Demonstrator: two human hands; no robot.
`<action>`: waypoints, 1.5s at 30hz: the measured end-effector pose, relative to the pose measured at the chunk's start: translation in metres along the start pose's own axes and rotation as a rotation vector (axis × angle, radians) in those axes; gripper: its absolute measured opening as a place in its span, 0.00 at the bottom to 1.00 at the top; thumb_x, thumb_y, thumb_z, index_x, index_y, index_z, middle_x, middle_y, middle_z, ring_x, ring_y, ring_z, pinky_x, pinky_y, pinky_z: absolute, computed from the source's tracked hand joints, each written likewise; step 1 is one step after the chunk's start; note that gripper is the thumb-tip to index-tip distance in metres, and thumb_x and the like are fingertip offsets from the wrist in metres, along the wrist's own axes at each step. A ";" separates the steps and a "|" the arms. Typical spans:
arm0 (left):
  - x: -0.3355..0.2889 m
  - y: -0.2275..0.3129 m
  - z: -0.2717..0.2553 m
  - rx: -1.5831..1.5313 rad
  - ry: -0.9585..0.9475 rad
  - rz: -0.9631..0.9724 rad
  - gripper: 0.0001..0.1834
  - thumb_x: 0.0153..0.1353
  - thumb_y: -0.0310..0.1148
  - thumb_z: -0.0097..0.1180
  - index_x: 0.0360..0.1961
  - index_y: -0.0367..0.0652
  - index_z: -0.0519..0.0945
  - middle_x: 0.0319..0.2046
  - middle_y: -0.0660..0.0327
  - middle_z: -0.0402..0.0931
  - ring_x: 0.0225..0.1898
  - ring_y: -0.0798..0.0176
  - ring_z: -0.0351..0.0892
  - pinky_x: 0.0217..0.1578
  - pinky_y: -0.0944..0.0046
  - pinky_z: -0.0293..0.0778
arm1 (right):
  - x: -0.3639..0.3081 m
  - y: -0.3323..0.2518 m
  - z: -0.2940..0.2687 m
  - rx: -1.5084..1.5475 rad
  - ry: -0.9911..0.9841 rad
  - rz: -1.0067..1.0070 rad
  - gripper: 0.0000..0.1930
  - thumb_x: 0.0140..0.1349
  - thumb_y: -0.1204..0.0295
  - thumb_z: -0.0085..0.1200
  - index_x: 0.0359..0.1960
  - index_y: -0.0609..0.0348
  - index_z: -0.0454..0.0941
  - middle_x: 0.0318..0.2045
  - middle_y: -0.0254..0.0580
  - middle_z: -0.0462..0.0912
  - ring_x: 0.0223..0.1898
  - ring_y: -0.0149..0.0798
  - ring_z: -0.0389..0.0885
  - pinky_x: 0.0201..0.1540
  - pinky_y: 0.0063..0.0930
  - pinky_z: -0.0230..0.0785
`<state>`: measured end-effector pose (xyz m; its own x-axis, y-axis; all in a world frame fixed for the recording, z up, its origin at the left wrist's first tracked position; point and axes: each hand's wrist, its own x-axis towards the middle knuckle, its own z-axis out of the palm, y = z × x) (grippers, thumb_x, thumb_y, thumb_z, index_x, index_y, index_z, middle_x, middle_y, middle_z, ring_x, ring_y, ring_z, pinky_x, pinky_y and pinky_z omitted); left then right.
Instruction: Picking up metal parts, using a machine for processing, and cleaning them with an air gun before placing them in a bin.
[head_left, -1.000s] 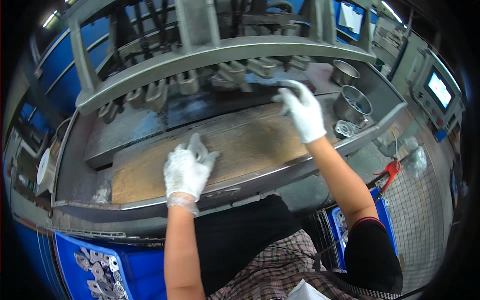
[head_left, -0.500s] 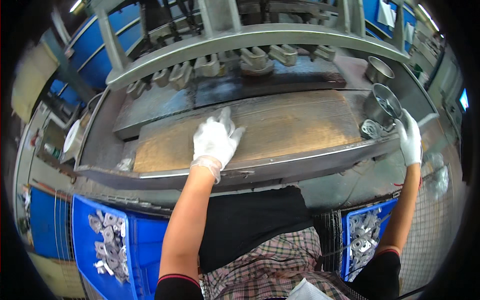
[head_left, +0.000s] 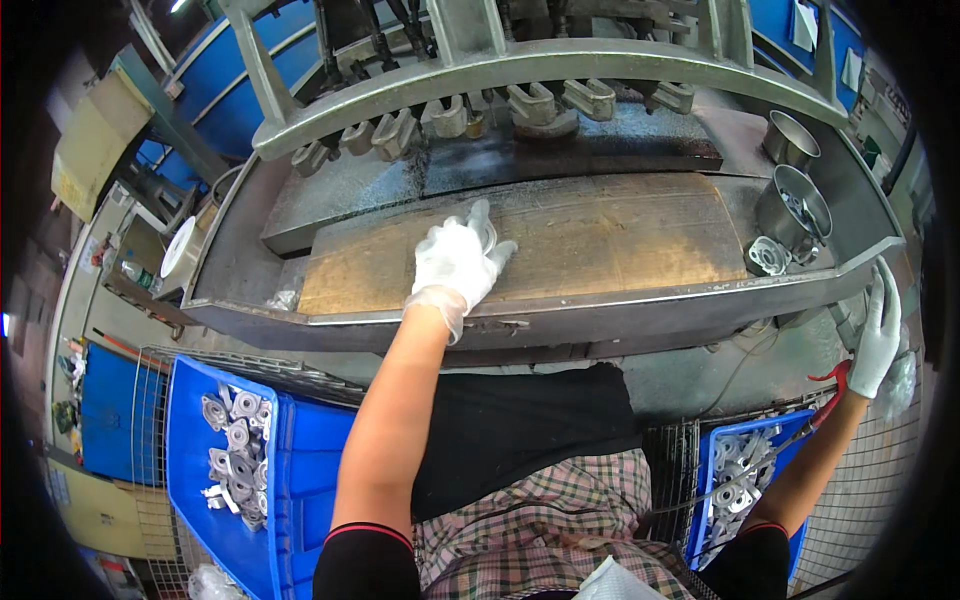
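Note:
My left hand (head_left: 452, 262), in a white glove, is over the brown wooden board (head_left: 620, 235). Its fingers are closed round a small grey metal casting (head_left: 487, 230), mostly hidden by the hand. Off the right front corner of the metal tray (head_left: 620, 302), my right hand (head_left: 877, 330) is open, also gloved, its fingers stretched out and nothing in them. Inside that corner lies a round metal casting (head_left: 768, 256), beside a steel cup (head_left: 793, 208) with small pieces in it.
A second steel cup (head_left: 791, 140) stands behind the first. Beyond the board, a metal frame (head_left: 560, 68) with several clamp-like blocks hangs over a dark plate (head_left: 620, 150). Blue bins (head_left: 310, 455) with castings stand at both sides. A red-wrapped hose (head_left: 828, 392) runs by my right wrist.
My right hand has moved away from the steel cup, outward past the tray's edge and toward me. My left hand stays at the same place on the board. The whole view has shifted slightly.

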<state>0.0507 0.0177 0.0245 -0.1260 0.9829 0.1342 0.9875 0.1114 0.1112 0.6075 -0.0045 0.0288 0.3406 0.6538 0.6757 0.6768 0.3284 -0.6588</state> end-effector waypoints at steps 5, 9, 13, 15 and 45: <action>0.001 -0.019 0.006 -0.322 0.011 -0.052 0.44 0.64 0.54 0.59 0.73 0.38 0.62 0.52 0.46 0.80 0.56 0.47 0.80 0.59 0.50 0.72 | -0.021 0.042 -0.037 -0.456 0.070 0.014 0.21 0.74 0.61 0.50 0.64 0.59 0.75 0.59 0.51 0.80 0.61 0.48 0.77 0.63 0.35 0.67; -0.044 -0.020 0.000 -1.273 0.044 0.058 0.39 0.70 0.55 0.53 0.73 0.41 0.61 0.53 0.48 0.79 0.50 0.51 0.82 0.50 0.53 0.76 | -0.057 0.103 -0.066 -0.874 0.079 0.255 0.26 0.73 0.54 0.51 0.62 0.63 0.75 0.57 0.56 0.80 0.59 0.50 0.78 0.62 0.36 0.67; -0.099 -0.011 0.020 -2.249 -0.328 -0.035 0.36 0.77 0.56 0.37 0.70 0.35 0.64 0.58 0.44 0.74 0.53 0.40 0.79 0.41 0.52 0.80 | -0.102 0.179 -0.079 -0.189 0.070 0.445 0.30 0.73 0.52 0.52 0.64 0.66 0.73 0.59 0.52 0.79 0.60 0.42 0.77 0.64 0.33 0.64; -0.122 -0.007 0.039 -2.500 -0.495 -0.173 0.35 0.76 0.57 0.36 0.68 0.36 0.65 0.59 0.43 0.73 0.55 0.37 0.77 0.43 0.51 0.80 | -0.117 0.208 -0.086 -0.099 0.086 0.576 0.31 0.71 0.53 0.55 0.65 0.66 0.71 0.61 0.49 0.78 0.61 0.42 0.75 0.66 0.33 0.61; -0.190 -0.083 0.319 -2.736 -0.424 -0.952 0.26 0.73 0.57 0.44 0.55 0.48 0.80 0.47 0.58 0.83 0.50 0.52 0.79 0.52 0.47 0.73 | -0.270 -0.199 0.209 -0.438 -1.646 -0.177 0.21 0.70 0.49 0.44 0.50 0.51 0.73 0.40 0.55 0.86 0.43 0.60 0.84 0.49 0.51 0.75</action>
<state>0.0224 -0.1315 -0.3243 0.1615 0.8512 -0.4994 -0.9764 0.2114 0.0445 0.2446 -0.1038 -0.0911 -0.5426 0.6843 -0.4871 0.8398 0.4550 -0.2962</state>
